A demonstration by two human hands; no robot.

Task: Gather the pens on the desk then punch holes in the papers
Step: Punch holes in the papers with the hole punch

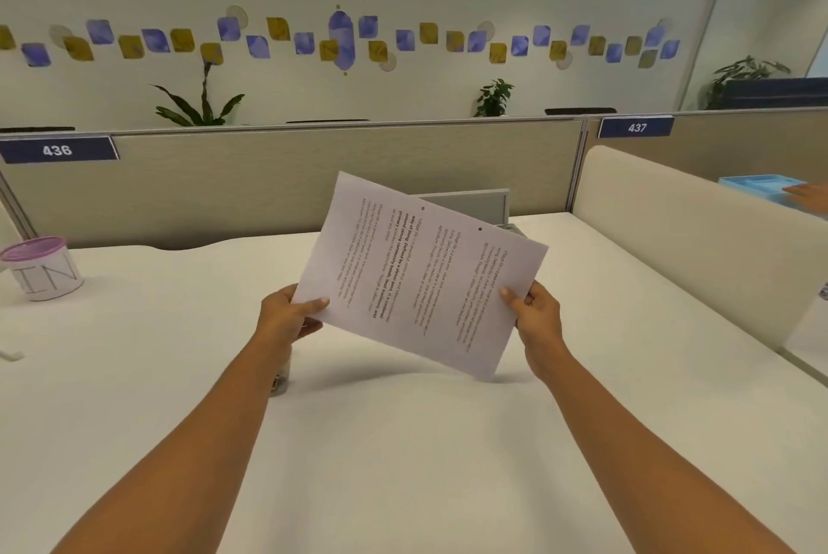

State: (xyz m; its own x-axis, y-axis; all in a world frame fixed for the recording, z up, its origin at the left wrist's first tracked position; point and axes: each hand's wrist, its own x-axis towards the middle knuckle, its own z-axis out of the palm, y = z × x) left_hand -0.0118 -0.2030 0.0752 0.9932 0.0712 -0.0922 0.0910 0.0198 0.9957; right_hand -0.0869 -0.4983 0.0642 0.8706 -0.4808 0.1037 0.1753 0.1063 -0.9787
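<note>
Papers [425, 275] are held tilted above the white desk [403, 441], print facing up and two dark dots near the far edge. The near left corner is pinched by the left hand [291, 313] and the right edge is gripped by the right hand [535, 320]. A small clear jar [280, 378] is half hidden under the left forearm, so its contents cannot be told. Farther left stands a white cup [42, 271] with a pink lid. Behind the sheets a grey box [470, 204] is partly covered. Beyond the divider [672, 230], a blue tray [757, 188] is touched by another person's hand [811, 197].

White papers [421, 275] with black print (some bold), lilac-lidded white cup [45, 278].
</note>
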